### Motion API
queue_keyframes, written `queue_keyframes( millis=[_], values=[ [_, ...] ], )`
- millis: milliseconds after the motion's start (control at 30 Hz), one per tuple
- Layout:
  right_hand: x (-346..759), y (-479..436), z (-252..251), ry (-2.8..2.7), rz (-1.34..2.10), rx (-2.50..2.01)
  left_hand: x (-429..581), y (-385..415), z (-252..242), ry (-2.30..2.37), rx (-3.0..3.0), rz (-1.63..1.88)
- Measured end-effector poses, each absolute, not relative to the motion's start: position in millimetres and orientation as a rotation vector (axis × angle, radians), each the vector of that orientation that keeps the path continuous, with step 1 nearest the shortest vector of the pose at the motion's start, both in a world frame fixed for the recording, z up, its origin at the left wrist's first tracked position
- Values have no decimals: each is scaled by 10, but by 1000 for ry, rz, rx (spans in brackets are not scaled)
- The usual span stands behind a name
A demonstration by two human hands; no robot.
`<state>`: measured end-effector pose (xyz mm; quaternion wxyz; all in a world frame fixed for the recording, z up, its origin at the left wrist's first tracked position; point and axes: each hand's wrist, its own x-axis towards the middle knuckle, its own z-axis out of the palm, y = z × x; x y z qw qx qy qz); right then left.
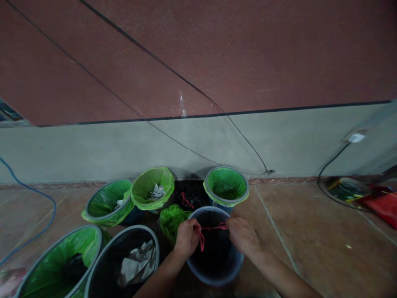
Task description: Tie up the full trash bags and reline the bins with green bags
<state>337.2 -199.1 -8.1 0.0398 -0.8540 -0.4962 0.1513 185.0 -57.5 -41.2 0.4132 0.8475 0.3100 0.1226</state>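
Observation:
A round grey-blue bin (215, 282) stands on the floor in front of me, its inside dark, with what looks like a black bag in it. Across its mouth stretches a red drawstring (214, 227). My left hand (187, 239) is closed on one end at the bin's left rim, a loop dangling below the fingers. At the right rim, my right hand (242, 234) pinches the other end. Just left of the bin lies a crumpled green bag (173, 222). Behind it is a black bag (189, 191) with a red string of its own.
Green-lined bins stand around: one bin (227, 186) behind, others (153, 188) (108, 200) at back left and one bin (62, 265) at front left. A black-lined bin (124, 256) holds paper. Cables (198, 153) hang along the wall; a red item (383, 207) lies right.

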Motion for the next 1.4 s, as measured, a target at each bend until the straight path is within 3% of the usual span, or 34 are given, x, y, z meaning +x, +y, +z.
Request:
queue_keyframes(
  millis=[333, 633, 867, 1167, 1400],
  values=[
    [3296, -1878, 143, -1369, 663, -2358, 2054, -677, -368, 814, 1528, 159],
    [3217, -1804, 85, -1258, 864, -2078, 2017, -764, -391, 567, 1675, -98],
    [3243, -1751, 84, -940, 987, -1888, 2005, -764, -427, 610, 1643, -35],
    [3188, -1834, -74, -1288, 801, -2272, 2030, -768, -449, 795, 1393, 76],
    [3324, -1859, 152, -1267, 792, -2354, 2002, -740, -383, 897, 1186, 32]
  ],
)
